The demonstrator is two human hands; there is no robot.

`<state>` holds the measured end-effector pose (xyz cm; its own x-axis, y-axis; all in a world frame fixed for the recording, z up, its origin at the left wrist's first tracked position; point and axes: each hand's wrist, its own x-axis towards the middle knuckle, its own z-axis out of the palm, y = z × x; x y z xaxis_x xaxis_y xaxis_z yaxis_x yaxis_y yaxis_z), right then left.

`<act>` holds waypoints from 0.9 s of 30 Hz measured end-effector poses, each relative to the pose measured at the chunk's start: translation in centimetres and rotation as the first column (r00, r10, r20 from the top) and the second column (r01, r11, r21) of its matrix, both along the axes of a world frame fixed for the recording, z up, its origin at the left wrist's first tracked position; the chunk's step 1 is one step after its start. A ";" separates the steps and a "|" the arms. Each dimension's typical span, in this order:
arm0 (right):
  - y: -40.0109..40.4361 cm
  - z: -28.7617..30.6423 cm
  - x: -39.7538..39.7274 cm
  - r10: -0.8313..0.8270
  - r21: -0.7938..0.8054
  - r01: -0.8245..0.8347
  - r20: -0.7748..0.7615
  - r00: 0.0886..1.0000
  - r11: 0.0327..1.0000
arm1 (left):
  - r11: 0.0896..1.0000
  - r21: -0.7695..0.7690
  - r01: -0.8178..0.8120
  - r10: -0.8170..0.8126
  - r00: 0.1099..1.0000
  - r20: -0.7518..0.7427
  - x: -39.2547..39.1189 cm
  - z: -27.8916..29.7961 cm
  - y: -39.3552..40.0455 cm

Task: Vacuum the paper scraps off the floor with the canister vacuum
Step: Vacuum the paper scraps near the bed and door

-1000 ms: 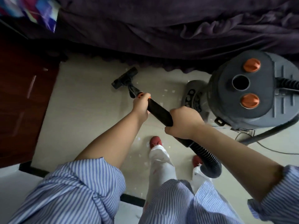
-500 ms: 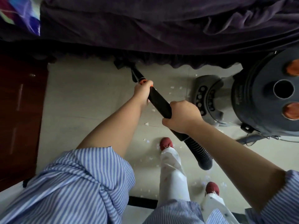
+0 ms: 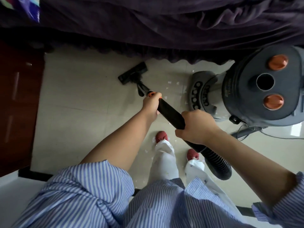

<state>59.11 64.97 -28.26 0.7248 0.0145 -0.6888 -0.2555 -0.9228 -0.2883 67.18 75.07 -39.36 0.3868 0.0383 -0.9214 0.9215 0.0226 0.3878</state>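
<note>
Both hands grip the black vacuum wand point(image 3: 171, 113). My left hand point(image 3: 150, 105) holds it near the orange collar, and my right hand point(image 3: 195, 127) holds it lower, just above the ribbed hose point(image 3: 217, 163). The black floor nozzle point(image 3: 132, 73) rests flat on the beige tiles in front of the bed's edge. The grey canister vacuum point(image 3: 261, 86) with two orange knobs stands at the right. Small white paper scraps point(image 3: 172, 83) lie between the nozzle and the canister, and a few lie by my red shoes point(image 3: 162, 136).
A bed with a dark purple cover point(image 3: 164, 27) spans the top, its scalloped hem hanging over the floor. A dark red wooden cabinet point(image 3: 18, 102) stands on the left. The power cord point(image 3: 269, 137) trails right of the canister. A black floor strip point(image 3: 34, 174) runs below.
The nozzle, pushed under the bed's hem half a second ago, has been pulled back out onto the open tiles. Both hands kept their grip on the wand.
</note>
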 end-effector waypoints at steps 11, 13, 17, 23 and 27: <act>-4.4 3.3 -10.0 0.157 0.019 -0.157 0.010 0.988 0.987 | 0.996 -0.026 -0.086 0.086 0.996 0.028 -11.9 3.0 -2.8; -5.6 3.7 -12.2 0.182 0.012 -0.182 0.006 0.983 0.983 | 0.991 -0.039 -0.127 0.128 0.991 0.029 -14.6 3.6 -4.0; -7.8 3.9 -15.9 0.231 -0.018 -0.231 -0.016 0.973 0.973 | 0.988 -0.062 -0.144 0.146 0.989 0.025 -19.0 4.3 -6.3; -10.6 5.3 -20.5 0.286 -0.017 -0.287 -0.031 0.958 0.958 | 0.990 -0.044 -0.136 0.137 0.990 0.034 -24.0 5.1 -8.8; -10.5 6.2 -21.3 0.335 -0.004 -0.335 0.006 0.942 0.942 | 0.948 -0.097 -0.303 0.308 0.950 0.044 -25.6 5.8 -8.6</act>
<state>37.79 54.48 -22.08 0.6827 0.2551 -0.6847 0.0702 -0.9556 -0.2861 41.57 66.46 -33.52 0.4222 0.0834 -0.9026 0.8409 0.3359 0.4244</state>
